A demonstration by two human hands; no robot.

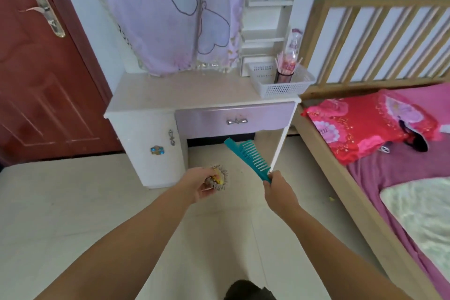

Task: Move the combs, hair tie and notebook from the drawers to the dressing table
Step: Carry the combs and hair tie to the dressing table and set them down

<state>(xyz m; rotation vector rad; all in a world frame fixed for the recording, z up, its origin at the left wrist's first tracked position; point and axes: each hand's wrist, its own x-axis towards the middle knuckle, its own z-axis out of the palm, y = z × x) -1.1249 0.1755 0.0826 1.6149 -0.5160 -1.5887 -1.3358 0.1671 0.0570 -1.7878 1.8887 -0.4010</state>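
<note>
- Two items in hand, both held out in the air short of the white dressing table with its lilac front drawer, which looks closed.
- Right hand: grip pinched narrow on the tooth end of a long teal plastic comb, handle pointing up and away toward the drawer front.
- Left hand: grip curled around a small round bristly brush head, grey spikes with a yellow centre showing past the fingers.
- Handling, as a judgement: teal comb light, stiff and smooth, likely to swing or slip when pinched at one end; better taken near the middle of the spine.
- Bristly brush also light, spikes springy and good for purchase; best cupped by the body rather than squeezed on the bristles.
- Bare top of the table free in front of the white slotted plastic basket, a fair landing spot.
- Hard to make out: whether the bristly thing is a comb, a brush or has the hair tie wound on it; its handle, if any, hidden in the palm.
- Not visible: notebook, and any drawer interior.
</note>
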